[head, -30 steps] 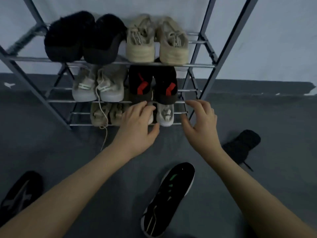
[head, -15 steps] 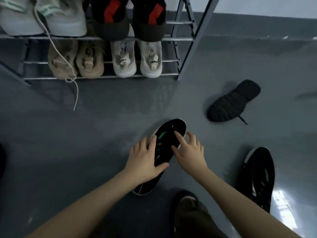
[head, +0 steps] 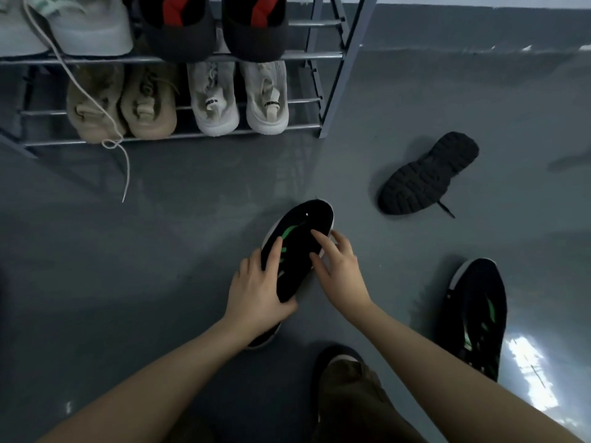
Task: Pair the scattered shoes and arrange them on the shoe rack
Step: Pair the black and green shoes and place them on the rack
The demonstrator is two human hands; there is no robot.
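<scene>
A black sneaker with green stripes (head: 299, 238) lies on the grey floor in front of me. My left hand (head: 260, 289) grips its left side, fingers on top and thumb under its near part. My right hand (head: 339, 266) touches its right edge with spread fingers. Its twin (head: 476, 314) lies on the floor at the right. A black shoe (head: 427, 175) lies sole up further back on the right. The metal shoe rack (head: 332, 55) stands at the top left, holding paired shoes.
On the rack's bottom shelf stand a tan pair (head: 121, 103) and a white pair (head: 238, 97). Above them sit a black-and-red pair (head: 214, 24) and a pale shoe (head: 86, 30) whose white lace (head: 123, 161) hangs to the floor. My knee (head: 348, 391) is below the hands.
My hands left the rack's lower shelf and came down onto the black-and-green sneaker on the floor. The view tilted down. In the last half second the left hand closed round the sneaker's side.
</scene>
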